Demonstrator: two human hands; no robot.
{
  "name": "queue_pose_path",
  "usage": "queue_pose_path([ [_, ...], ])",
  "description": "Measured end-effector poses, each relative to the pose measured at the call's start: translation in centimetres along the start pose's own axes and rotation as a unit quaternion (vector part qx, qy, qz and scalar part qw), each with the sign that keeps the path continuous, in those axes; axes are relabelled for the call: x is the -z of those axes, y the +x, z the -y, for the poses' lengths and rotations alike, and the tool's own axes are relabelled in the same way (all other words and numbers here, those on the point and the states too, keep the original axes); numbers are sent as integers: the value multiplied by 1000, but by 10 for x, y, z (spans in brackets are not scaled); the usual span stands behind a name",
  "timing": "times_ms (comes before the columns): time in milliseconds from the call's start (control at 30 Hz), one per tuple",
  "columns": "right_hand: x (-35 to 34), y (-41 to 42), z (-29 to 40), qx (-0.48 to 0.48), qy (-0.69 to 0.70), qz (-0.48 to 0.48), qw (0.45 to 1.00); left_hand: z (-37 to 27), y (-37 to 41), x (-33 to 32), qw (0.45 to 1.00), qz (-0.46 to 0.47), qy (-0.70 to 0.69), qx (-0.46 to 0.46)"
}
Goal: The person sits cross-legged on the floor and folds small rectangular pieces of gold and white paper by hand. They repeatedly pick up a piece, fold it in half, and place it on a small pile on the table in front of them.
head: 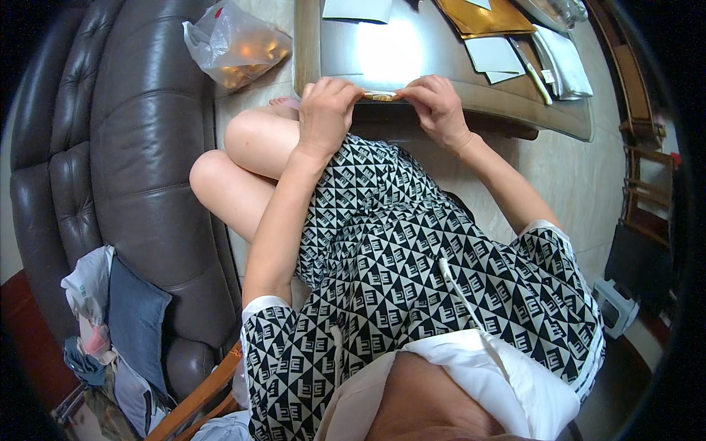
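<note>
Between my hands is a small gold and white item (pixel 380 96), narrow and stretched sideways at the near edge of the glass-topped table (pixel 342 60). It may be a folded or rolled wrapper; its exact kind is unclear. My left hand (pixel 330 107) pinches its left end between thumb and fingers. At the other end, the fingertips of my right hand (pixel 436 107) pinch it too. Farther right on the table lie white paper sheets (pixel 493 57), a knife with a white handle (pixel 538 81), a folded white cloth (pixel 562 63) and gold foil sheets (pixel 485 21).
A translucent plastic bag (pixel 237 47) with gold-coloured contents stands left of the table. A dark leather sofa (pixel 149 138) runs along the left, with a blue-grey cushion (pixel 135 320) on it. Another white sheet (pixel 357 9) lies at the table's far side. Wooden chair parts (pixel 204 391) are at lower left.
</note>
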State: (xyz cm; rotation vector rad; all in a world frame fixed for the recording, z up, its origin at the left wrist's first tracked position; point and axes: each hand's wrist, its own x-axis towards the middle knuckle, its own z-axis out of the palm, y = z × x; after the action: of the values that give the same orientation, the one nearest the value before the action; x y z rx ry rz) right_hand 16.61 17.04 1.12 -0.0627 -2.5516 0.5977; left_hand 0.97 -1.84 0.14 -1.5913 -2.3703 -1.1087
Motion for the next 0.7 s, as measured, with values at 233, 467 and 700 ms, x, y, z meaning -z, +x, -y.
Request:
queue_pose_path([
  [233, -23, 28, -18, -169, 63, -55, 982, 14, 37, -25, 982, -58, -47, 176],
  [467, -27, 33, -13, -23, -138, -44, 989, -6, 39, -40, 980, -50, 187, 46],
  [700, -26, 18, 5, 62, -231, -9, 971, -23, 13, -46, 962, -52, 267, -16],
])
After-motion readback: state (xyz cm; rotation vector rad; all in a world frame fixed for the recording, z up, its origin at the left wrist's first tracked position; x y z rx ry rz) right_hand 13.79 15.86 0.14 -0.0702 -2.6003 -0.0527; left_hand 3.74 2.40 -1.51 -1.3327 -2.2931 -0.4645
